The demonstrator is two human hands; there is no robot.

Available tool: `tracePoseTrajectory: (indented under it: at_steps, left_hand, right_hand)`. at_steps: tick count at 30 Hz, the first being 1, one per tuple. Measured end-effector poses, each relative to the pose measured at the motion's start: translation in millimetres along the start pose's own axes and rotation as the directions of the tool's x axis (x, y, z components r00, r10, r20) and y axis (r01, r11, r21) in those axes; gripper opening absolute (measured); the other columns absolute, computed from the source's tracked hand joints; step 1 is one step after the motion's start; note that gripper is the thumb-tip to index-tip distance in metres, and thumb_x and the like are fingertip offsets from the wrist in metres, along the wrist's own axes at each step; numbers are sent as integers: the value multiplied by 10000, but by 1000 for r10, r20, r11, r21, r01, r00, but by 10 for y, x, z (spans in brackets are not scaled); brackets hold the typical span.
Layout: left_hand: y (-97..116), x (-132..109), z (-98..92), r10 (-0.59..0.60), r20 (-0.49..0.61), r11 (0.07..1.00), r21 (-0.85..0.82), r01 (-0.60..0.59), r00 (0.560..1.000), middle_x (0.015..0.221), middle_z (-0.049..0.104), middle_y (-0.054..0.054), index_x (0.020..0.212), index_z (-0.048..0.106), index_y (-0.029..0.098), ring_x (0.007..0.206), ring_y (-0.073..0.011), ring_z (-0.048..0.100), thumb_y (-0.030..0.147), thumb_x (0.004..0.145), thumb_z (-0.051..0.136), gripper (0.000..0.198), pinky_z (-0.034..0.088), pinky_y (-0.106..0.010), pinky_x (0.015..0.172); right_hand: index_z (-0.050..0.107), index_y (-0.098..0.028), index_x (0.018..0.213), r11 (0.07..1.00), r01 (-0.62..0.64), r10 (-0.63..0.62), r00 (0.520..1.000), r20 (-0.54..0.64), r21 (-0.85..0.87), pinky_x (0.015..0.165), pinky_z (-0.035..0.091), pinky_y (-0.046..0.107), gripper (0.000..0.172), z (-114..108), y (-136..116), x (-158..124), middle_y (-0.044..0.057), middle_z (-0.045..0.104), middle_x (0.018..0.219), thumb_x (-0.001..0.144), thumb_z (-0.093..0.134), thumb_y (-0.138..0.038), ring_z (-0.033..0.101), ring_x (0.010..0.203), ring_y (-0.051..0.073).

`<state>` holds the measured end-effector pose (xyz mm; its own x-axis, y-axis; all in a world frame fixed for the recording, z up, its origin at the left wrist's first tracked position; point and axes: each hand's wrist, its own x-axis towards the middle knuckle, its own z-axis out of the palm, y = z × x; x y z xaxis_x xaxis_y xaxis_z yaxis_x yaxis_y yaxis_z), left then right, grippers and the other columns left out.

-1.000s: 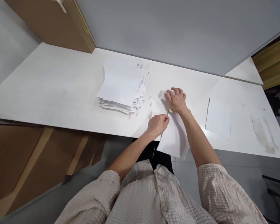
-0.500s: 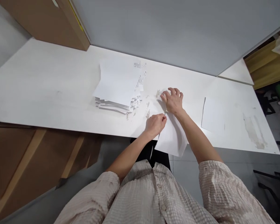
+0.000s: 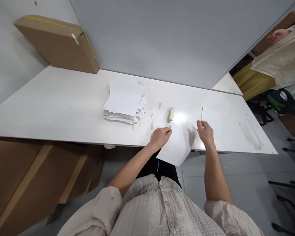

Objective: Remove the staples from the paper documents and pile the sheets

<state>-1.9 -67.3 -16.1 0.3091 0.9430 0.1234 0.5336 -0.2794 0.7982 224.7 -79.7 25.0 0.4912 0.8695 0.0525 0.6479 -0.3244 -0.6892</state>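
One smooth white sheet (image 3: 174, 151) in pinching left fingers (image 3: 168, 130); right fingers (image 3: 200, 125) curled, hold unclear; cream oblong object (image 3: 171, 113) nearby.

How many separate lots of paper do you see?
3: a thick stack at left, a sheet at the left hand, and flat paper by the right hand. Others may be hidden.

right hand (image 3: 206, 133) withdrew
i drew it off the small cream tool (image 3: 171, 114) and brought it near the rightmost paper (image 3: 215, 123).
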Motion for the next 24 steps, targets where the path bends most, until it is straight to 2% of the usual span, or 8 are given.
tracePoseTrajectory:
  at_steps: [2, 5, 7, 10, 13, 18, 20, 24]
  left_hand:
    - [106, -87, -20, 195, -54, 981, 0, -196, 979, 844, 727, -13, 880, 705, 222, 763, -166, 667, 245, 856, 517, 191, 499, -276, 693]
    - [330, -140, -72, 393, -165, 908, -88, -410, 905, 779, 723, -28, 870, 696, 192, 694, -141, 660, 240, 864, 520, 183, 497, -251, 626]
    - [475, -117, -91, 405, -238, 876, -178, -449, 883, 739, 717, -24, 851, 694, 189, 616, -118, 634, 248, 851, 549, 157, 488, -235, 575]
    - [601, -26, -56, 323, -295, 861, -302, -409, 899, 729, 714, -21, 819, 697, 187, 563, -102, 598, 254, 821, 594, 123, 470, -224, 521]
    - [604, 75, 30, 219, -297, 872, -368, -323, 929, 752, 716, -24, 815, 702, 189, 573, -102, 586, 269, 812, 608, 124, 482, -230, 542]
    - [482, 104, 84, 218, -207, 911, -307, -275, 954, 1034, 684, -52, 1157, 598, 225, 638, -88, 571, 349, 861, 545, 325, 506, -236, 617]
    - [409, 50, 30, 235, -206, 926, -248, -283, 950, 1095, 661, -63, 1186, 574, 224, 665, -91, 575, 342, 878, 516, 335, 510, -238, 618]
    - [215, -95, -211, 273, -266, 948, -88, -306, 924, 1031, 682, -59, 1085, 631, 211, 794, -128, 621, 253, 896, 467, 254, 526, -255, 664]
  right_hand:
    - [606, -159, 1007, 977, -180, 175, 983, 52, 117, 697, 484, 362, 524, -158, 306, -354, 103, 648, 950, 784, 485, -617, 622, 709, 202]
    - [572, -177, 1106, 837, -304, 263, 953, 153, 455, 737, 511, 332, 533, -220, 565, -787, 98, 646, 1024, 768, 548, -589, 637, 846, 202]
    - [571, -202, 1129, 723, -325, 252, 946, 206, 609, 769, 512, 309, 505, -200, 603, -945, 81, 641, 1072, 757, 600, -543, 618, 950, 198]
    - [630, -214, 1023, 622, -336, 202, 942, 269, 708, 744, 517, 288, 407, -169, 561, -987, 52, 663, 1023, 707, 687, -463, 620, 927, 189]
    - [653, -206, 881, 577, -341, 191, 940, 284, 742, 646, 519, 271, 328, -203, 544, -827, 26, 693, 851, 642, 741, -413, 639, 765, 173]
    - [627, -182, 765, 708, -317, 311, 942, 124, 631, 471, 465, 230, 292, -466, 705, -120, -7, 645, 639, 581, 751, -372, 575, 530, 128]
    - [603, -177, 729, 746, -349, 374, 924, 76, 567, 485, 479, 230, 241, -601, 786, 227, -12, 620, 611, 585, 731, -322, 570, 529, 125]
    - [546, -175, 662, 790, -427, 460, 887, 36, 440, 436, 445, 208, 197, -786, 934, 732, -22, 566, 561, 572, 719, -202, 531, 489, 105]
